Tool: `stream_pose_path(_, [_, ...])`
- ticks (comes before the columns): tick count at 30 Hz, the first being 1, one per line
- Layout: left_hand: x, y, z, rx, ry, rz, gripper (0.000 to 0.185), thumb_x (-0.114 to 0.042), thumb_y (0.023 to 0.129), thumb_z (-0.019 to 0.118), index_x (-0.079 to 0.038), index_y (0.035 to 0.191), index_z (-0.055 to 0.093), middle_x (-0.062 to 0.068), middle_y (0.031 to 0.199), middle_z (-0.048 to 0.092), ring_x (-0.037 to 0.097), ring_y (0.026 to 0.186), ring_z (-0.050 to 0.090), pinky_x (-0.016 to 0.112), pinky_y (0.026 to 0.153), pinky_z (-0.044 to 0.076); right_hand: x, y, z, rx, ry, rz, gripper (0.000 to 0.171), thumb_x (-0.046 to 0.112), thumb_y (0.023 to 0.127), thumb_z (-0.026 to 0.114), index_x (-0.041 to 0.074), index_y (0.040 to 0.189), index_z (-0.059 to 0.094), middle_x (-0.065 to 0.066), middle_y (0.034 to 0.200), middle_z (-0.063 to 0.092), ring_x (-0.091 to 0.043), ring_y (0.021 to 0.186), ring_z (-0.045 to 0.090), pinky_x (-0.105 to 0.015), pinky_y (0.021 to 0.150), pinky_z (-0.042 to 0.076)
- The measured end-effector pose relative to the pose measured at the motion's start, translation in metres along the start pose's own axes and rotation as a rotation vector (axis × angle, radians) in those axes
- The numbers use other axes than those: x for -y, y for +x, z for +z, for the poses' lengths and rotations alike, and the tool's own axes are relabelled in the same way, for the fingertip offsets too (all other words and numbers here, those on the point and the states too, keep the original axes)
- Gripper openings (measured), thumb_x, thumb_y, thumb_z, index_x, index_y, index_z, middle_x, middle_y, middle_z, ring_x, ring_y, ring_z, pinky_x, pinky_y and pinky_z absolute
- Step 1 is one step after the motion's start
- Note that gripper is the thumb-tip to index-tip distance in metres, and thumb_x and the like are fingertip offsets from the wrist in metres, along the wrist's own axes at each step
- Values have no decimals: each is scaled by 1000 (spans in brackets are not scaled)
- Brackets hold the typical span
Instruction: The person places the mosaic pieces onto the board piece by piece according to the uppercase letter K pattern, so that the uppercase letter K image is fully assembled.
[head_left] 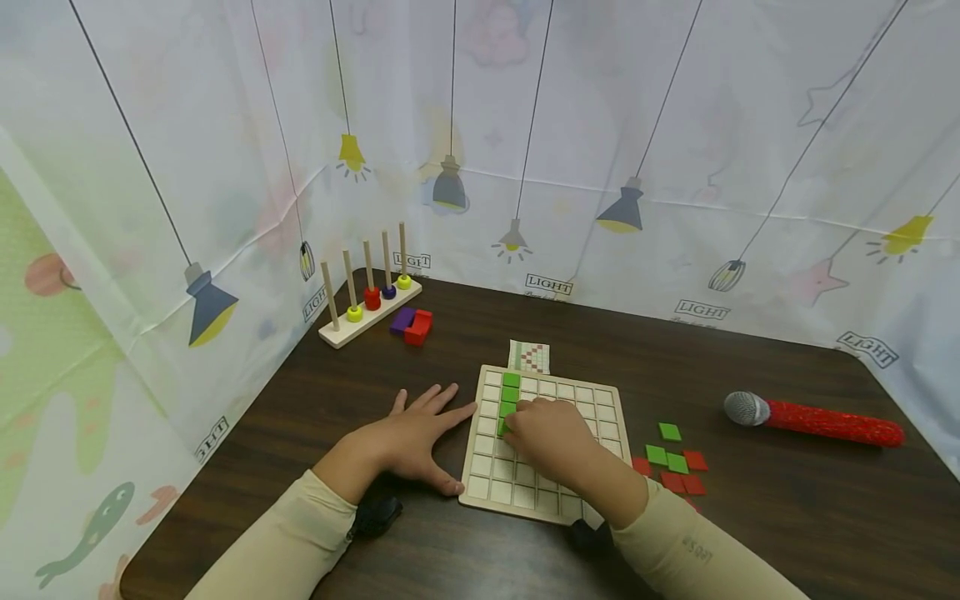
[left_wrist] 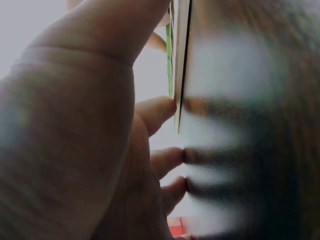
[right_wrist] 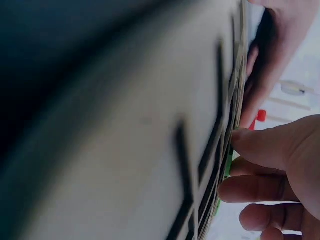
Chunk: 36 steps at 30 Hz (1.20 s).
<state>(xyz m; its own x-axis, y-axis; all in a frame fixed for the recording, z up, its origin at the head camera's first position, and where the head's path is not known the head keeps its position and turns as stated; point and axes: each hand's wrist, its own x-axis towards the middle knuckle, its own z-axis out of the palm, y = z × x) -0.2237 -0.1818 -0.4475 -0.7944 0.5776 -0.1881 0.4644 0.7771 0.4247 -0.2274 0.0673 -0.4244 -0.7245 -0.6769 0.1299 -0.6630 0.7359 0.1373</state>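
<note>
Grid board point(head_left: 592, 408) at lower centre of frame. Left hand point(head_left: 408, 442) flat on table point(head_left: 750, 533), fingers spread, touching the board's left edge. Right hand point(head_left: 547, 437) on the board, fingertips curled onto a green tile point(head_left: 504, 427) in the green column; exact hold cannot be told.

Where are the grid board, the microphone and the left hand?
grid board point(head_left: 592, 400): head view, bare cells near its upper right corner.
microphone point(head_left: 832, 422): head view, red glitter handle.
left hand point(head_left: 408, 437): head view, back of the hand, flat on the table beside the board.
</note>
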Motion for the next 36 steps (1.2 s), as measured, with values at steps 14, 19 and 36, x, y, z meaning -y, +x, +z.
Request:
stream_pose_path(14, [-3, 0, -1, 6, 0, -6, 113, -69, 75, 79, -32, 165, 22, 5, 171, 5, 31, 155, 0, 69, 114, -4, -3, -9, -4, 23, 17, 60, 13, 28, 92, 77, 21, 83, 72, 8, 74, 56, -13, 65, 59, -34, 53, 48])
stream_pose_path(19, [-4, 1, -2, 8, -5, -2, 113, -69, 75, 79, -33, 165, 20, 5, 171, 4, 30, 155, -1, 68, 114, -6, -20, -21, -14, 61, 108, 145, 16, 28, 93, 76, 17, 104, 79, 4, 91, 67, -16, 81, 67, -37, 61, 54])
stream_pose_path(36, [-2, -1, -1, 21, -17, -11, 115, -71, 74, 79, -33, 165, 18, 4, 171, 1, 30, 155, -3, 68, 114, -7, -140, -96, -15, 182, 211, 414, 38, 25, 92, 76, 6, 124, 73, -13, 112, 72, -25, 88, 69, -39, 54, 49])
